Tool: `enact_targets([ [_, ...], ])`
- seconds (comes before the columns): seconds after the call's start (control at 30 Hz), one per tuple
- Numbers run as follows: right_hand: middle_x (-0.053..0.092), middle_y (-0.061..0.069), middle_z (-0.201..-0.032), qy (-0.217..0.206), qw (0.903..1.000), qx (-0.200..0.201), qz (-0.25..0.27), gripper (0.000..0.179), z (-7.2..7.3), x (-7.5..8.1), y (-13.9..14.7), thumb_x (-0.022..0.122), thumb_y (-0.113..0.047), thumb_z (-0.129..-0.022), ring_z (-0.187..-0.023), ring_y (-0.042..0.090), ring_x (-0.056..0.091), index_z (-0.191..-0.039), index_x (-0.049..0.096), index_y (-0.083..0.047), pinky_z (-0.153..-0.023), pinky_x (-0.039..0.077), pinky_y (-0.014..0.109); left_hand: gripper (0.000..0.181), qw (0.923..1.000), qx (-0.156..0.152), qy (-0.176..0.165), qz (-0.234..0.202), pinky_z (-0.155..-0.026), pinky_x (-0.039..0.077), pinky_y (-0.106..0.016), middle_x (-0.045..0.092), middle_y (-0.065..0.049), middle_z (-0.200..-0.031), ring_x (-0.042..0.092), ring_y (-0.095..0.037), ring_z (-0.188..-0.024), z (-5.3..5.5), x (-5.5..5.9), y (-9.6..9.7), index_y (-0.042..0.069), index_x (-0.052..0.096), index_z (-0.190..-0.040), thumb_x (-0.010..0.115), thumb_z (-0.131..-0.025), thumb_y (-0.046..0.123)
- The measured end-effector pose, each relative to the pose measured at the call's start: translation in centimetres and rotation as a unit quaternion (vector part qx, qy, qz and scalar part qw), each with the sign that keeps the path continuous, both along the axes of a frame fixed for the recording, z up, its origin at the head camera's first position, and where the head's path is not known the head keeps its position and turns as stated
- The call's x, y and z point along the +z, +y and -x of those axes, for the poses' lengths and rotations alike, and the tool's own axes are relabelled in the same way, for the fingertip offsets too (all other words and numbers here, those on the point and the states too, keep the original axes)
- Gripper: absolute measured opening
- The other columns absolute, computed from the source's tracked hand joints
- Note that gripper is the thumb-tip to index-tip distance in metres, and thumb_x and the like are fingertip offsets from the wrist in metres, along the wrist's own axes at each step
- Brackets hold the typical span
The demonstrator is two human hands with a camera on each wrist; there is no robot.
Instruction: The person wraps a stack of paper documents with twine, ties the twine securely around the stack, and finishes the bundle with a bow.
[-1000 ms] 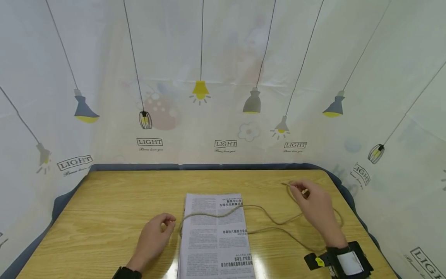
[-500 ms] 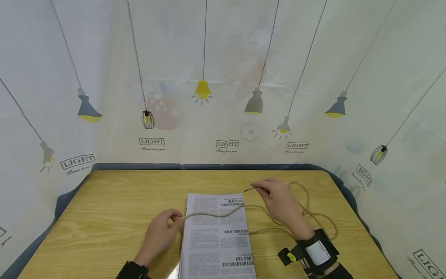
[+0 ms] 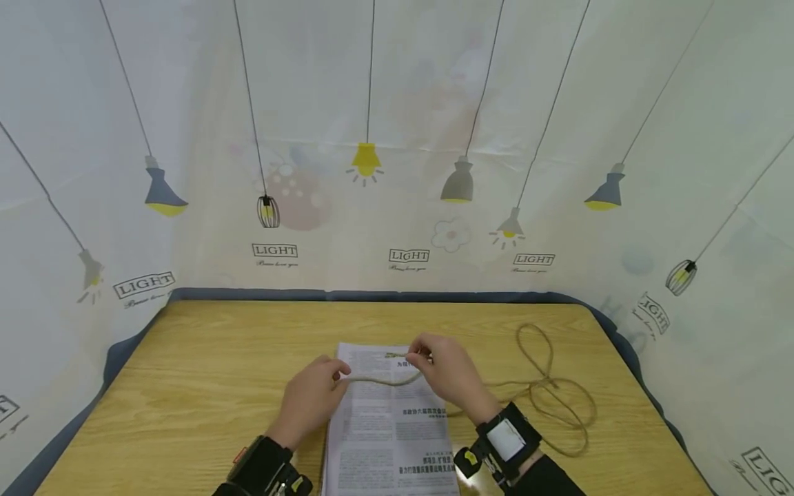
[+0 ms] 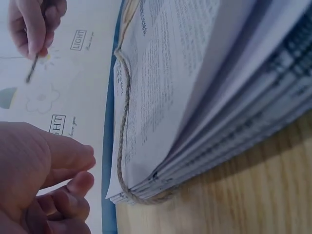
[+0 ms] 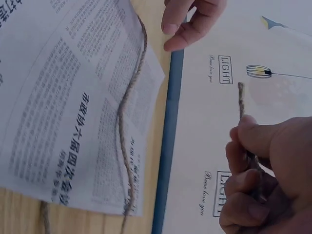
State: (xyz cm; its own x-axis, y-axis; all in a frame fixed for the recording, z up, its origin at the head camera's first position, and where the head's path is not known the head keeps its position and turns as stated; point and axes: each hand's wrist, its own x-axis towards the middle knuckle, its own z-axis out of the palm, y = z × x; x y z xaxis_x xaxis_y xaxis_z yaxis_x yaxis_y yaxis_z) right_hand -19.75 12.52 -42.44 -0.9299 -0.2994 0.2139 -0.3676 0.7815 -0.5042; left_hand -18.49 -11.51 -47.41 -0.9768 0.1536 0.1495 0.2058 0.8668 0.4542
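A stack of folded newspapers [image 3: 366, 434] lies on the wooden table, and a thin brown twine rope [image 3: 386, 382] crosses its upper part. My right hand [image 3: 448, 370] pinches one end of the rope above the stack; in the right wrist view, the rope end [image 5: 241, 95] sticks out past the thumb and finger. My left hand [image 3: 312, 397] hovers at the stack's left edge, near where the rope bends over. In the left wrist view, that hand [image 4: 48, 180] has bent fingers and a small gap between thumb and forefinger, holding nothing. There the rope [image 4: 123, 112] wraps around the stack's edge and passes underneath.
Loose loops of the rope [image 3: 583, 386] lie on the table [image 3: 236, 358] to the right of the stack. A pale curtain [image 3: 397, 207] printed with lamps hangs behind the table's far edge. Both wrists carry black straps with cameras.
My right hand has carried the rope end leftward from the table's right side to above the newspapers. My left hand has moved slightly up and right, closer to the stack's edge.
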Motion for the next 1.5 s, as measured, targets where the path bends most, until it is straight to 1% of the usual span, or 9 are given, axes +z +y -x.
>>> enact_targets([
  [0.13, 0.063, 0.000, -0.091, -0.010, 0.9998, 0.017, 0.004, 0.010, 0.4, -0.9, -0.5, 0.061, -0.012, -0.096, -0.078, 0.010, 0.056, -0.097, 0.071, -0.011, -0.068, 0.048, 0.027, 0.013, 0.9995, -0.005, 0.003, 0.031, -0.059, 0.045, -0.029, 0.063, -0.001, -0.091, 0.058, -0.011, -0.070, 0.3, -0.1, 0.6, 0.015, 0.072, -0.100, 0.070, -0.089, 0.021],
  [0.2, 0.065, 0.002, -0.093, -0.002, 0.9998, 0.014, 0.011, 0.011, 0.5, -1.4, -0.7, 0.061, -0.008, -0.095, -0.078, 0.011, 0.057, -0.099, 0.072, -0.009, -0.067, 0.048, 0.026, 0.013, 0.9993, -0.003, 0.000, 0.036, -0.060, 0.047, -0.031, 0.063, -0.002, -0.092, 0.061, -0.013, -0.072, 0.4, -0.2, 0.8, 0.014, 0.071, -0.100, 0.071, -0.088, 0.020],
  [0.4, 0.070, 0.001, -0.087, 0.028, 0.9985, -0.017, 0.044, 0.007, 0.7, -2.0, -1.3, 0.065, -0.013, -0.093, -0.069, 0.003, 0.056, -0.096, 0.072, -0.010, -0.062, 0.047, 0.023, 0.009, 0.9985, 0.006, -0.003, 0.054, -0.060, 0.047, -0.033, 0.063, -0.001, -0.087, 0.060, -0.015, -0.071, 0.4, -0.5, 1.2, 0.013, 0.071, -0.091, 0.074, -0.084, 0.018],
  [0.53, 0.069, 0.000, -0.084, 0.028, 0.9990, -0.019, 0.031, 0.005, 0.9, -2.6, -1.6, 0.067, -0.014, -0.092, -0.068, 0.005, 0.056, -0.093, 0.071, -0.011, -0.062, 0.046, 0.023, 0.006, 0.9979, 0.003, -0.006, 0.064, -0.058, 0.045, -0.031, 0.062, 0.001, -0.082, 0.058, -0.012, -0.069, 0.3, -0.5, 1.4, 0.014, 0.069, -0.085, 0.075, -0.083, 0.015],
  [0.67, 0.071, 0.002, -0.087, 0.017, 0.9997, -0.009, 0.013, 0.007, 1.1, -3.4, -1.9, 0.067, -0.012, -0.091, -0.073, 0.010, 0.061, -0.095, 0.073, -0.010, -0.065, 0.049, 0.026, 0.006, 0.9975, -0.009, -0.016, 0.068, -0.057, 0.044, -0.030, 0.062, 0.002, -0.078, 0.055, -0.011, -0.066, 0.3, -0.6, 1.6, 0.014, 0.067, -0.083, 0.073, -0.084, 0.014],
  [0.9, 0.073, -0.001, -0.089, -0.010, 0.9998, -0.002, -0.014, 0.008, 1.3, -4.4, -2.5, 0.067, -0.014, -0.092, -0.076, 0.011, 0.064, -0.094, 0.075, -0.014, -0.067, 0.050, 0.027, 0.011, 0.9963, -0.053, -0.042, 0.054, -0.059, 0.040, -0.027, 0.058, 0.006, -0.075, 0.047, -0.009, -0.064, 0.3, -0.9, 1.6, 0.017, 0.063, -0.080, 0.070, -0.088, 0.013],
  [1.13, 0.075, -0.001, -0.092, -0.016, 0.9971, 0.062, -0.041, 0.010, 1.2, -5.2, -3.0, 0.067, -0.015, -0.091, -0.082, 0.011, 0.068, -0.093, 0.077, -0.016, -0.070, 0.052, 0.026, 0.012, 0.9964, -0.082, 0.007, 0.022, -0.057, 0.038, -0.025, 0.058, 0.007, -0.077, 0.047, -0.005, -0.063, 0.2, -1.0, 1.1, 0.020, 0.061, -0.083, 0.070, -0.089, 0.015],
  [1.37, 0.074, -0.002, -0.090, -0.095, 0.9864, 0.132, -0.022, 0.012, 1.4, -5.6, -3.3, 0.065, -0.020, -0.093, -0.079, 0.006, 0.065, -0.096, 0.076, -0.015, -0.071, 0.051, 0.023, 0.010, 0.9968, -0.078, 0.017, 0.005, -0.056, 0.036, -0.023, 0.059, 0.007, -0.080, 0.045, -0.004, -0.062, 0.3, -1.4, 0.8, 0.022, 0.061, -0.086, 0.070, -0.090, 0.018],
  [1.5, 0.072, -0.006, -0.087, -0.128, 0.9806, 0.147, -0.022, 0.008, 1.5, -5.8, -3.5, 0.071, -0.022, -0.089, -0.076, 0.001, 0.061, -0.093, 0.074, -0.016, -0.071, 0.050, 0.021, 0.010, 0.9969, -0.077, 0.012, 0.006, -0.055, 0.036, -0.022, 0.058, 0.008, -0.077, 0.044, -0.004, -0.061, 0.3, -1.5, 0.7, 0.021, 0.061, -0.085, 0.070, -0.090, 0.019],
])
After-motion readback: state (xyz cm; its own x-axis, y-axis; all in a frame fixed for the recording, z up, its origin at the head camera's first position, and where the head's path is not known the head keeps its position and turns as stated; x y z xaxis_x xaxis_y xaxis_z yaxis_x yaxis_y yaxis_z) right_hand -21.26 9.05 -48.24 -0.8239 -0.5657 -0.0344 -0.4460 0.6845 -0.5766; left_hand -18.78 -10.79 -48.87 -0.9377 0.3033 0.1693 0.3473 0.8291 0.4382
